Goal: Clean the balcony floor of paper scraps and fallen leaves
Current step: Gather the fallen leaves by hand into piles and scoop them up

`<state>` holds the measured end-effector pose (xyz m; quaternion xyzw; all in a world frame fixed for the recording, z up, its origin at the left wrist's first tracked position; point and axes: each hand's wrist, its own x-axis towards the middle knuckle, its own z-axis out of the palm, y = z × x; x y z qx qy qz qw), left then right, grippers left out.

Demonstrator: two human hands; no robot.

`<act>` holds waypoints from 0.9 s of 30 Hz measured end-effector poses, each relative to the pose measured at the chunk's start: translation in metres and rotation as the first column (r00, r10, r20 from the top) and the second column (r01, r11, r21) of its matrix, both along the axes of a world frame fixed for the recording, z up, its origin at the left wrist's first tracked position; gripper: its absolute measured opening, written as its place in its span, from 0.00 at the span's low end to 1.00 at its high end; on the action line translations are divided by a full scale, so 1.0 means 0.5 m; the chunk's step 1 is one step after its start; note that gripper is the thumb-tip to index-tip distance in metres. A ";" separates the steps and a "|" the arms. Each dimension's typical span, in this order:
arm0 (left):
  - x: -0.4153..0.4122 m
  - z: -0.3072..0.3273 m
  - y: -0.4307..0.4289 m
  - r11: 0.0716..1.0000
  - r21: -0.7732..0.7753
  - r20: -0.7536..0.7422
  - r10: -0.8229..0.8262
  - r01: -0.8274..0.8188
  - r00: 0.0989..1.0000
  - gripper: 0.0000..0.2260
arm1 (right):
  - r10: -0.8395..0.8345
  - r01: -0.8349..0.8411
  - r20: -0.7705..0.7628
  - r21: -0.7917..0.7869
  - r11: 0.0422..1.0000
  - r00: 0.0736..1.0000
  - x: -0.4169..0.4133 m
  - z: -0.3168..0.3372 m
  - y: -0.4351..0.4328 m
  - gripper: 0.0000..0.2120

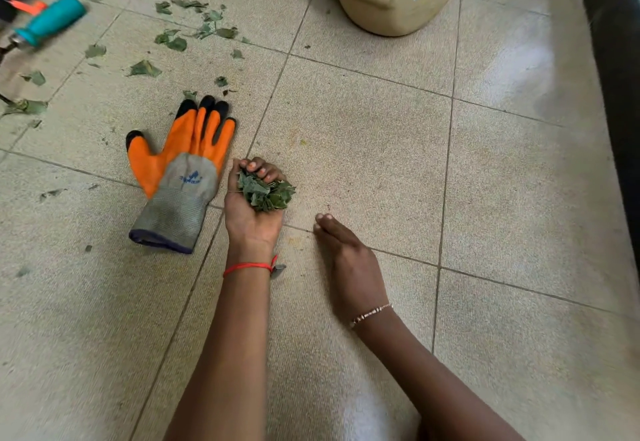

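My left hand (pixel 250 217) cups a wad of leaves (pixel 266 194), glove (pixel 180 177) at its 9 o'clock; my right hand (pixel 346 257), fingers straight, rests on the floor (pixel 381 129).

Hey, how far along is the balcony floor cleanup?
Partway. The tiles by the hands look mostly picked clean. The left hand grips a bunch of leaves; the right hand rests flat on the tiles. Many scattered leaves are left at upper left, past the orange glove.
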<state>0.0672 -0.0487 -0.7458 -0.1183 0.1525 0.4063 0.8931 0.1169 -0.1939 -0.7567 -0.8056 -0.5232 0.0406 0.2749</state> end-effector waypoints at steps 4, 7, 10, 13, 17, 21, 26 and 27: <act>0.009 -0.002 0.000 1.000 0.004 -0.021 -0.013 0.013 1.000 0.24 | 0.019 -0.018 0.081 -0.022 1.000 0.997 0.007 0.021 0.005 0.18; 0.013 0.006 -0.003 0.999 0.023 -0.058 -0.022 0.023 0.998 0.25 | 0.017 -0.002 0.146 -0.107 0.994 0.989 0.007 0.031 0.005 0.08; 0.014 0.011 -0.004 1.000 0.014 -0.055 -0.009 0.010 0.998 0.25 | 0.055 -0.025 0.142 -0.207 0.978 0.988 0.004 0.040 -0.006 0.16; 0.019 0.007 -0.017 1.000 -0.006 -0.029 -0.016 0.016 0.999 0.26 | 0.005 0.008 0.045 -0.286 0.958 0.999 0.011 0.054 0.002 0.12; 0.023 0.010 -0.020 0.998 -0.003 -0.126 -0.057 0.057 0.990 0.26 | -0.360 0.220 -0.692 -0.287 0.932 0.625 0.065 0.125 0.042 0.05; 0.048 -0.003 -0.039 0.972 0.131 -0.314 -0.145 0.194 0.938 0.25 | -0.037 0.270 -0.861 0.118 0.956 0.508 0.051 0.184 0.106 0.06; -0.089 -0.014 0.136 0.975 0.217 -0.499 0.063 0.054 0.864 0.37 | 0.002 0.177 -0.616 0.229 0.957 0.788 0.053 0.182 0.145 0.10; -0.105 -0.027 0.158 0.975 0.220 -0.414 0.067 0.029 0.908 0.39 | -0.024 0.251 -0.649 0.259 0.933 0.760 0.064 0.175 0.145 0.11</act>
